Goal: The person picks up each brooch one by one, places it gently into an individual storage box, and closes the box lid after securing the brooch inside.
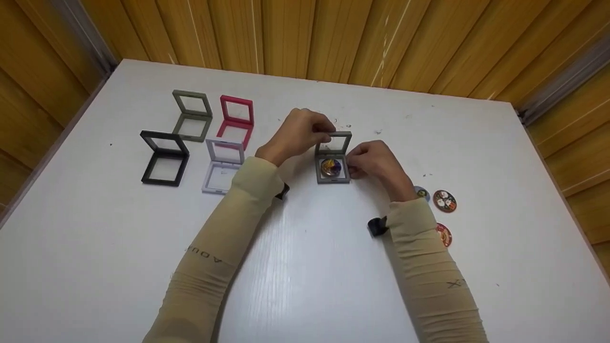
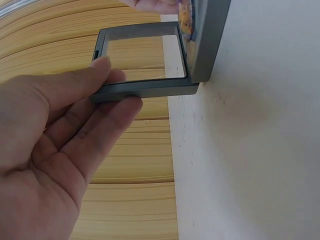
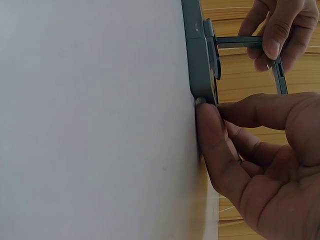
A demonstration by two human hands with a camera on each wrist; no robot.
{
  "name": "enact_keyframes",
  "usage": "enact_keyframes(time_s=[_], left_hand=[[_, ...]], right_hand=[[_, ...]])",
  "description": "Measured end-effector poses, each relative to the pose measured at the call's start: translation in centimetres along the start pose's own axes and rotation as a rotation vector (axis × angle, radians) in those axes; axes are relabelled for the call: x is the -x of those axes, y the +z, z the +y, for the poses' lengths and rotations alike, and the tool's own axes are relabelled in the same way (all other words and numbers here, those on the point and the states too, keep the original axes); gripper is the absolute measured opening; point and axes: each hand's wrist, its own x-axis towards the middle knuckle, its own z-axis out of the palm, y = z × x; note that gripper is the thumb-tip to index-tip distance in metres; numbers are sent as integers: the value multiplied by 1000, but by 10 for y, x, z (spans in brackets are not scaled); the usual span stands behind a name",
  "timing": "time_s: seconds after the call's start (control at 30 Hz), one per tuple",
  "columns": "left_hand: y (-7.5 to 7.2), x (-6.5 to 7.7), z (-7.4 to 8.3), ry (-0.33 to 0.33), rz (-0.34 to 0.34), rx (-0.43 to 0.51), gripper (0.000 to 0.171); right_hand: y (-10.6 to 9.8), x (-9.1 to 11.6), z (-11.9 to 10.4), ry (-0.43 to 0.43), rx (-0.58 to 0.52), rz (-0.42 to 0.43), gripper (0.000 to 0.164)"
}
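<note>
A small grey hinged display frame lies on the white table with its lid raised. A round, colourful badge sits inside the base, on the clear film. My left hand pinches the lid's edge between thumb and fingers, at its upper left in the head view. At the right side of the base, my right hand holds the edge with thumb and forefinger; the right wrist view shows those fingertips at the base's corner, low against the table.
To the left stand other opened frames: olive green, pink-red, black and pale lilac. Right of my right forearm lie a badge with white figures, a red badge and a blue-green one, partly covered. Wooden panelling rises behind the table.
</note>
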Motion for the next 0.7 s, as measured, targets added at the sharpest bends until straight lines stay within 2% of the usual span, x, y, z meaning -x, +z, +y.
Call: enact_keyframes(time_s=[0.27,0.43,0.7], left_hand=[[-5,1,4,25,-35,-12,22],[-7,1,6,43,-61,-28,19],[-7,3,8,20,-115,-20,19]], right_hand=[[-1,0,-2,1,-22,-2,26],[-1,-1,-3,31,-18,0,26],[0,-2,-1,34,-17,-6,26]])
